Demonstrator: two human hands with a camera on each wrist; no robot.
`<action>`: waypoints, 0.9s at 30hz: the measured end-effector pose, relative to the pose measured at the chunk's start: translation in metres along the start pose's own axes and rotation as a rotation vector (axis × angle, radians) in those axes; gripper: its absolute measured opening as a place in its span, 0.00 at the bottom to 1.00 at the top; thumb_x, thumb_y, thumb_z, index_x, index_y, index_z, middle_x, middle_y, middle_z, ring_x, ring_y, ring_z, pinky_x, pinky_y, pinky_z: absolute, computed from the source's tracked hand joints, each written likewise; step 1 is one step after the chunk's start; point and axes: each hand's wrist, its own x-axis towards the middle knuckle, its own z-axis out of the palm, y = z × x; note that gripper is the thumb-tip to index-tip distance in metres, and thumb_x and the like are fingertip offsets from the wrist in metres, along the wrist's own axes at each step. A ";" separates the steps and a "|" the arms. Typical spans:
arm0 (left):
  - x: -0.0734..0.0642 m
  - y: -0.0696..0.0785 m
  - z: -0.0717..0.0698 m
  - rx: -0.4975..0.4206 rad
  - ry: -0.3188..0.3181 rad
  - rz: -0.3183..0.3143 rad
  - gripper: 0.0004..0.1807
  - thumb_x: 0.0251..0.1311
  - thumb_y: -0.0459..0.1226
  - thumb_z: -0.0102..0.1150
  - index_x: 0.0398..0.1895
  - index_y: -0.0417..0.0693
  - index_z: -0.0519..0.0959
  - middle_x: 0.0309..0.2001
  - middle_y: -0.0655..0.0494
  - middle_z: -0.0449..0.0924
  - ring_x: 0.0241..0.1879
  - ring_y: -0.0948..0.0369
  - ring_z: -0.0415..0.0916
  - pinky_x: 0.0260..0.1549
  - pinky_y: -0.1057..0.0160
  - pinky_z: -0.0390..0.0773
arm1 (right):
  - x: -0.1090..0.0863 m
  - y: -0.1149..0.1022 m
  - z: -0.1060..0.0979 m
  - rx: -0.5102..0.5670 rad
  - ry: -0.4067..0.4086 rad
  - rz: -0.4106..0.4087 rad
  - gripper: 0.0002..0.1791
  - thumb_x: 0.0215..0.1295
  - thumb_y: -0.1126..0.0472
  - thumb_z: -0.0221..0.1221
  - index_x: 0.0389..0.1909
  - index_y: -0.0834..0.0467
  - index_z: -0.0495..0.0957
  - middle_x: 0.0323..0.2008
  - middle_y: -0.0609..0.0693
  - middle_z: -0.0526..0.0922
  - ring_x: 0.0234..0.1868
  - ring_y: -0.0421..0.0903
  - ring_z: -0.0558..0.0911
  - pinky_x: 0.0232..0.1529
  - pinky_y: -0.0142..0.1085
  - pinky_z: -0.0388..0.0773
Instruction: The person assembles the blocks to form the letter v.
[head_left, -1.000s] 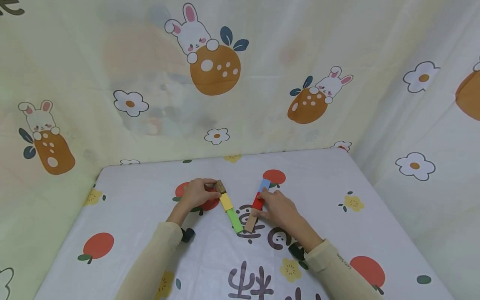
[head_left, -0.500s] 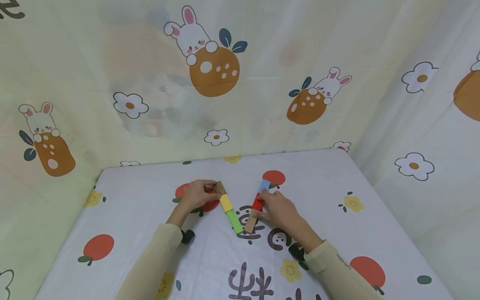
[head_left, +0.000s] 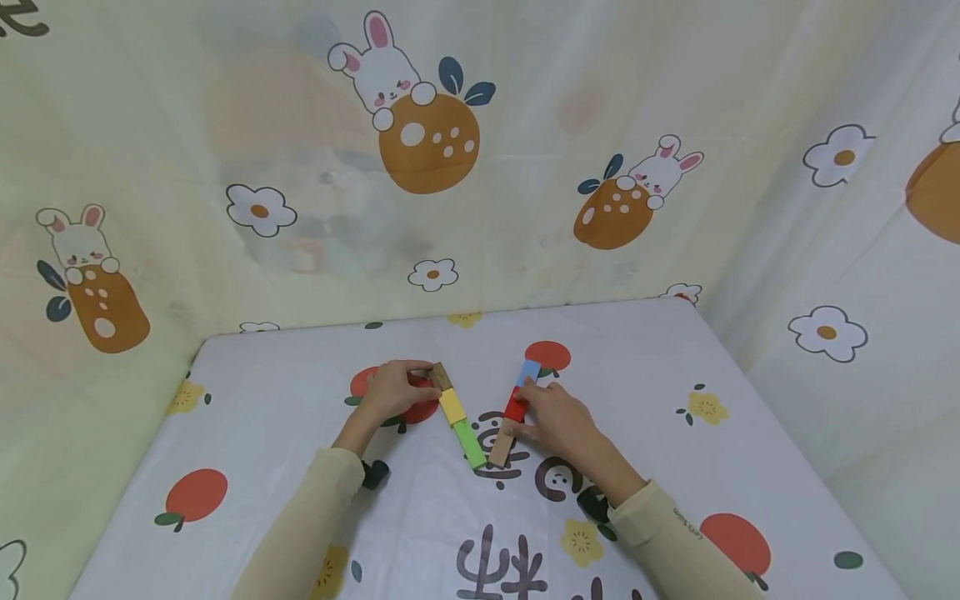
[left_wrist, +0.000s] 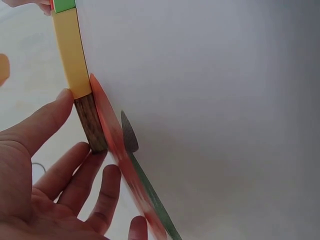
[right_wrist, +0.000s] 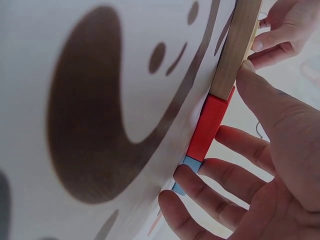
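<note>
Small coloured blocks lie on the table in two slanted rows forming a V. The left row has a dark brown block, a yellow block and a green block. My left hand holds the dark brown block at the far end, thumb beside its joint with the yellow one. A blue block, a red block and a tan wooden block make the right row. My right hand rests along it, thumb on the tan block, index finger at the red, other fingers around the blue.
A white cloth printed with fruit, flowers and dark lettering covers the table. A rabbit-print curtain hangs behind the far edge and along the sides. Dark straps sit at the wrists.
</note>
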 end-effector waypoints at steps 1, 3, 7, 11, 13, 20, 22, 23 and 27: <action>0.000 0.000 0.000 -0.001 0.000 -0.003 0.30 0.62 0.47 0.75 0.67 0.52 0.82 0.57 0.50 0.89 0.59 0.49 0.78 0.65 0.38 0.68 | 0.000 0.000 0.000 0.000 -0.002 0.001 0.35 0.62 0.41 0.74 0.66 0.53 0.81 0.74 0.58 0.77 0.57 0.56 0.82 0.50 0.47 0.88; -0.001 0.000 0.000 -0.002 0.001 -0.007 0.30 0.62 0.47 0.75 0.67 0.52 0.82 0.57 0.50 0.89 0.59 0.49 0.79 0.65 0.38 0.68 | 0.000 -0.001 0.000 -0.005 -0.009 0.006 0.36 0.62 0.40 0.73 0.67 0.53 0.81 0.75 0.58 0.76 0.57 0.55 0.81 0.50 0.46 0.88; -0.002 0.002 0.000 -0.010 0.003 -0.020 0.31 0.62 0.48 0.75 0.68 0.53 0.82 0.57 0.50 0.89 0.60 0.49 0.78 0.67 0.38 0.68 | 0.002 -0.003 0.001 -0.001 -0.034 0.026 0.37 0.62 0.40 0.73 0.69 0.53 0.79 0.76 0.57 0.74 0.55 0.53 0.80 0.47 0.42 0.87; -0.004 0.004 -0.001 -0.010 0.006 -0.015 0.31 0.62 0.48 0.75 0.68 0.52 0.82 0.58 0.50 0.89 0.60 0.49 0.78 0.67 0.37 0.68 | 0.003 -0.004 0.000 0.005 -0.045 0.041 0.38 0.61 0.41 0.74 0.69 0.53 0.79 0.76 0.57 0.74 0.53 0.52 0.79 0.47 0.42 0.87; -0.004 0.004 0.000 -0.014 0.006 -0.015 0.31 0.62 0.47 0.75 0.68 0.52 0.82 0.58 0.50 0.88 0.60 0.49 0.78 0.67 0.37 0.68 | 0.002 -0.004 0.000 0.004 -0.043 0.041 0.38 0.61 0.41 0.74 0.69 0.54 0.79 0.76 0.57 0.74 0.53 0.53 0.80 0.48 0.43 0.87; -0.003 0.001 0.001 -0.017 0.002 -0.006 0.31 0.62 0.48 0.75 0.69 0.53 0.81 0.59 0.49 0.88 0.62 0.48 0.77 0.68 0.36 0.67 | 0.001 -0.002 0.000 -0.002 -0.039 0.021 0.37 0.63 0.39 0.72 0.69 0.53 0.79 0.77 0.58 0.73 0.59 0.56 0.80 0.52 0.46 0.87; -0.003 0.000 0.001 -0.016 0.003 0.000 0.33 0.62 0.48 0.75 0.71 0.53 0.79 0.60 0.49 0.87 0.62 0.48 0.78 0.69 0.35 0.66 | 0.001 -0.002 -0.001 -0.003 -0.036 0.012 0.36 0.63 0.40 0.72 0.68 0.54 0.80 0.77 0.59 0.73 0.60 0.57 0.81 0.53 0.47 0.88; -0.003 0.000 0.001 -0.015 0.004 0.003 0.35 0.62 0.49 0.75 0.72 0.53 0.78 0.61 0.49 0.87 0.62 0.49 0.78 0.69 0.35 0.66 | 0.001 -0.003 -0.002 -0.004 -0.036 0.009 0.36 0.63 0.40 0.72 0.67 0.54 0.80 0.76 0.59 0.73 0.61 0.58 0.81 0.55 0.48 0.87; -0.003 -0.001 0.001 -0.012 0.005 0.013 0.40 0.62 0.50 0.74 0.77 0.54 0.72 0.67 0.51 0.84 0.64 0.48 0.79 0.69 0.36 0.66 | 0.003 -0.003 -0.004 -0.011 -0.053 0.001 0.36 0.64 0.41 0.72 0.67 0.55 0.80 0.76 0.60 0.73 0.65 0.60 0.80 0.60 0.50 0.86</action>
